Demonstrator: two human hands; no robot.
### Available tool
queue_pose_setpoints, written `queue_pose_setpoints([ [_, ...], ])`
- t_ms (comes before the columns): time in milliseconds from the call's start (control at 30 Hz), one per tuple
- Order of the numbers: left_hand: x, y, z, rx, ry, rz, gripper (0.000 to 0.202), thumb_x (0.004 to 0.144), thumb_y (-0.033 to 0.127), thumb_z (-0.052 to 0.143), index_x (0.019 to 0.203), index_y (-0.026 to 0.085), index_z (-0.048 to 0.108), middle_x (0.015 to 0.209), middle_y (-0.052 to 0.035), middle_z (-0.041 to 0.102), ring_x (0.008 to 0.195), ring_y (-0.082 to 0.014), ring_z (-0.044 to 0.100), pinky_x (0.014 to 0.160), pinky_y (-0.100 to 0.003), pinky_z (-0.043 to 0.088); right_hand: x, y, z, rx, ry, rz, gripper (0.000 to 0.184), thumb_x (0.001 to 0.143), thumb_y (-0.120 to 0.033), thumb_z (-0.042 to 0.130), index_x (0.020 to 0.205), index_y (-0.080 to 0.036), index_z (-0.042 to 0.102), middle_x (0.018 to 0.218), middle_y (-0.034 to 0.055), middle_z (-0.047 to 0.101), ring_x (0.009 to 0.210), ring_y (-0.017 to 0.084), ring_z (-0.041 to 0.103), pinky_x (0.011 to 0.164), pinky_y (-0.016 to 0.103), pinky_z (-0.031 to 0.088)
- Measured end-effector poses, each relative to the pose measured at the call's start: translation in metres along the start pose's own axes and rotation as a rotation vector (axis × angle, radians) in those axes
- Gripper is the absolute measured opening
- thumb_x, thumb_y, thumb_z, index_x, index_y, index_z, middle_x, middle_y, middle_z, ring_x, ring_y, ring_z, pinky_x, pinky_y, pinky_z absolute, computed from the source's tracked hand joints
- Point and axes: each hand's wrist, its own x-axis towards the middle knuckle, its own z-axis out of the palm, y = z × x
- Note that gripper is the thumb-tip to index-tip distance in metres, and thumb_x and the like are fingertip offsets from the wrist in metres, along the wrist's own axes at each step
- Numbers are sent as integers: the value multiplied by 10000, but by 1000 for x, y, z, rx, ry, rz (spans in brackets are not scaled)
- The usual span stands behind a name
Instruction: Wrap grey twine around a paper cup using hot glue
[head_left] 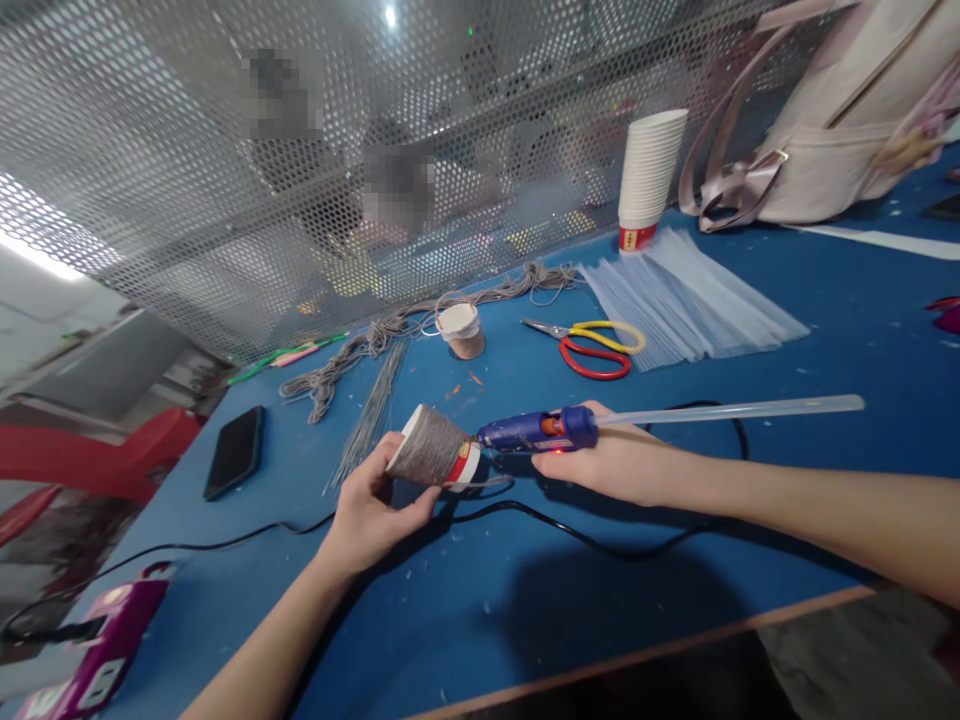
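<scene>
My left hand grips a paper cup tipped on its side, its wall mostly wound with grey cord. A red and white band of the cup shows bare near its base, and a loose cord end trails beside it. In my right hand is a blue hot glue gun, its nozzle at the cup's bare band; whether it touches I cannot tell. A long clear glue stick juts from the gun's rear. Behind them stands a smaller cord-wrapped cup with a pale rim.
Scissors with red and yellow handles lie near clear plastic strips. Stacked paper cups stand by a pale bag. Cord bundles run along the perforated screen. A phone, purple power strip and black cable are nearby.
</scene>
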Motion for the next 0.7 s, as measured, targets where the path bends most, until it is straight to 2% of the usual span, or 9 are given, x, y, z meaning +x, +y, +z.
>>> queue_pose_setpoints([
  [167, 1, 3, -1, -40, -9, 24, 166, 688, 226, 704, 826, 162, 639, 775, -30, 616, 743, -152, 593, 707, -260, 515, 0, -1, -1, -22, 0, -21, 217, 728, -330, 554, 593, -205, 438, 543, -44, 439, 508, 101, 364, 472, 233, 257],
  [333, 4, 10, -1, -84, 6, -42, 212, 667, 232, 723, 844, 162, 630, 763, -17, 623, 677, -137, 589, 652, -247, 509, 2, 1, -3, -45, 9, -23, 273, 748, -339, 554, 565, -204, 404, 539, -47, 424, 472, 89, 356, 440, 229, 262],
  [400, 5, 12, -1, -92, 6, -55, 210, 662, 247, 728, 824, 160, 625, 743, -13, 622, 664, -136, 588, 640, -245, 506, 3, 4, -5, -27, 11, -85, 239, 776, -340, 538, 612, -205, 430, 559, -48, 445, 476, 89, 371, 453, 226, 289],
  [467, 5, 11, -1, -73, 22, -57, 207, 665, 253, 725, 820, 160, 623, 746, -14, 627, 663, -134, 591, 638, -241, 502, 6, 9, -10, -74, 54, -246, 177, 790, -314, 539, 679, -200, 460, 628, -33, 498, 531, 97, 423, 514, 224, 341],
  [533, 6, 9, -2, -23, 67, -56, 213, 669, 251, 719, 839, 162, 624, 768, -14, 635, 665, -130, 593, 634, -234, 496, 11, 14, -17, -240, 97, -469, 116, 783, -277, 559, 757, -189, 489, 744, 3, 546, 607, 110, 465, 587, 234, 370],
  [600, 6, 8, -5, 49, 123, -40, 203, 674, 242, 711, 841, 167, 624, 777, -10, 634, 670, -127, 591, 634, -229, 486, 17, 19, -25, -491, 109, -628, 102, 787, -249, 563, 835, -175, 511, 856, 44, 559, 647, 125, 475, 603, 248, 361],
  [700, 7, 8, -9, 139, 182, 10, 157, 678, 221, 698, 804, 178, 616, 748, 12, 612, 654, -115, 574, 628, -219, 470, 29, 23, -34, -837, 83, -655, 148, 799, -155, 521, 947, -147, 529, 951, 91, 560, 669, 156, 494, 584, 272, 347],
])
